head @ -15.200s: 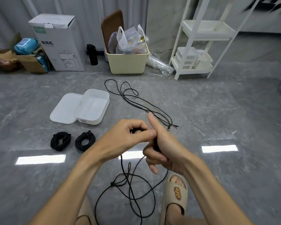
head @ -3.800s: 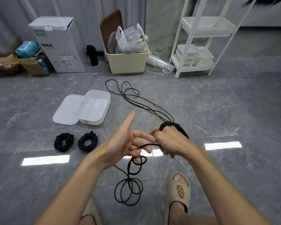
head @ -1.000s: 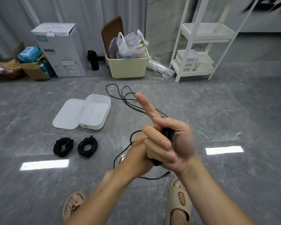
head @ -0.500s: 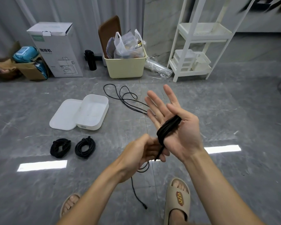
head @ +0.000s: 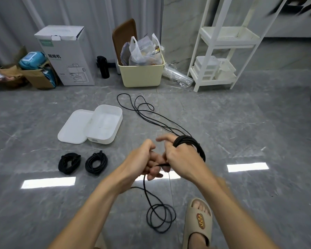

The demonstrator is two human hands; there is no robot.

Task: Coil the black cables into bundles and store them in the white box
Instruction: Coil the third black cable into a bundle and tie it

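A black cable is wound in several turns round my right hand [head: 182, 157], forming a coil [head: 188, 141] over its back. My left hand [head: 144, 159] grips the same cable just beside the right hand. The cable's tail [head: 160, 218] hangs down from my hands into loose loops on the floor. Another loose black cable [head: 142, 108] sprawls on the floor beyond my hands. The open white box [head: 119, 121] sits at centre left with its lid [head: 74, 128] beside it. Two coiled black bundles [head: 69, 162] [head: 96, 162] lie on the floor in front of the box.
Along the far wall stand a printed carton [head: 66, 56], a black bottle [head: 102, 67], a cream bin [head: 140, 76] stuffed with bags and a white shelf rack [head: 221, 51]. My sandalled foot [head: 198, 221] is at the lower right, next to the cable loops.
My right hand has turned from palm up with spread fingers to palm down, with the coil round it. The left hand still grips the cable, and loose loops now lie by my foot.
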